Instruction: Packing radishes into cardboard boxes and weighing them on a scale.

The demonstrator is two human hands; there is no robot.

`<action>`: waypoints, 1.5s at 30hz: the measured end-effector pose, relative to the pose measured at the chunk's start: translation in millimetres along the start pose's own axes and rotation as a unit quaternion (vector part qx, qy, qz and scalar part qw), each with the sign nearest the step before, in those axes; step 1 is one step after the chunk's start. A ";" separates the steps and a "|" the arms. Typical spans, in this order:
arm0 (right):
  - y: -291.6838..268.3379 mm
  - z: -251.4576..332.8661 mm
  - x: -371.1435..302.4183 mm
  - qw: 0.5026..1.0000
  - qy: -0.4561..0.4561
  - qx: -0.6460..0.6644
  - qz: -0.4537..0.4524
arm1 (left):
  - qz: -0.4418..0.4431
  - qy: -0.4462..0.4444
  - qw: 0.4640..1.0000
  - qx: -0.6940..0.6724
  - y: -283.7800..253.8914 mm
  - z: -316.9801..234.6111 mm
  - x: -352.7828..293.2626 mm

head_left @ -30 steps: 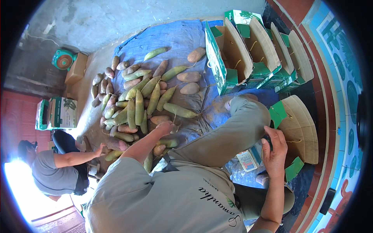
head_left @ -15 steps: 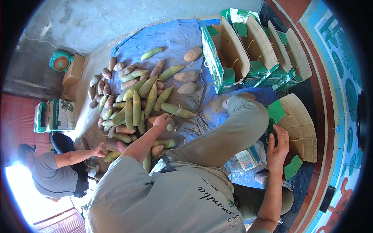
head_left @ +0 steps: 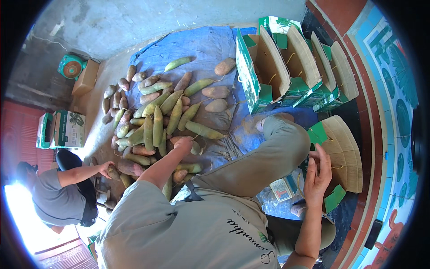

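Note:
A large heap of radishes [head_left: 157, 125], some long and green, some stubby and pinkish, lies on a blue tarp. My left hand [head_left: 182, 144] reaches into the heap's right edge, its fingers curled over a pale, stubby radish [head_left: 195, 148]; part of the grip is hidden. My right hand [head_left: 317, 177] is raised beside an open green carton [head_left: 342, 150], fingers apart, with nothing seen in it. Below that hand sits a small scale [head_left: 281, 190] with a keypad.
Several open green cartons [head_left: 268, 67] stand in a row at the back right. At left, a co-worker [head_left: 62, 193] holds a radish [head_left: 113, 172]. Closed cartons [head_left: 69, 129] and a green fan [head_left: 71, 68] are farther left. My bent knee [head_left: 291, 134] lies between heap and carton.
My left hand has shifted slightly left and down over the pale radish. My right hand has drawn back a little from the carton's flap. The co-worker's hand has moved left with a radish.

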State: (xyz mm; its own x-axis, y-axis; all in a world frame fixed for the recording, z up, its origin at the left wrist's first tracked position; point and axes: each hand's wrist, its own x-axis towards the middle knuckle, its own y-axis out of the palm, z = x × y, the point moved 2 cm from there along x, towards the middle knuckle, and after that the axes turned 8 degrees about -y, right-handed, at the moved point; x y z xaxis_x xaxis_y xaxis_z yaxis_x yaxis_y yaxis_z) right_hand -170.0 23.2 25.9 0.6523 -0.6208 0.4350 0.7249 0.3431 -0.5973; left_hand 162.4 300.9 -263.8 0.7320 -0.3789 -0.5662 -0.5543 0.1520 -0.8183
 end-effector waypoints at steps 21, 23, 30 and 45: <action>-21.6 -16.7 -4.5 0.988 -0.019 -0.147 0.037 | 0.083 0.039 0.953 0.287 -23.6 -26.8 -19.9; -20.6 -23.6 -8.3 0.984 -0.028 -0.172 0.038 | 0.138 0.020 0.962 0.235 -20.2 -26.2 -22.2; -10.0 -30.3 -22.7 0.978 0.041 -0.169 0.117 | 0.116 0.023 0.963 0.243 -2.4 -13.9 -12.9; -4.4 -46.6 -28.1 0.966 0.090 -0.195 0.147 | 0.102 0.006 0.976 0.191 -11.3 -9.2 -24.1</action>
State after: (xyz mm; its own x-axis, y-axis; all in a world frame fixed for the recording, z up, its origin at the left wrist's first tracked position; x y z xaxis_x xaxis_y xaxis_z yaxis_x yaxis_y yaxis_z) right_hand -201.8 6.3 -15.1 0.7422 -0.6618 0.1053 0.3538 0.2535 -0.9003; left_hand 147.3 299.9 -239.9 0.6158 -0.3156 -0.7220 -0.4987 0.5533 -0.6672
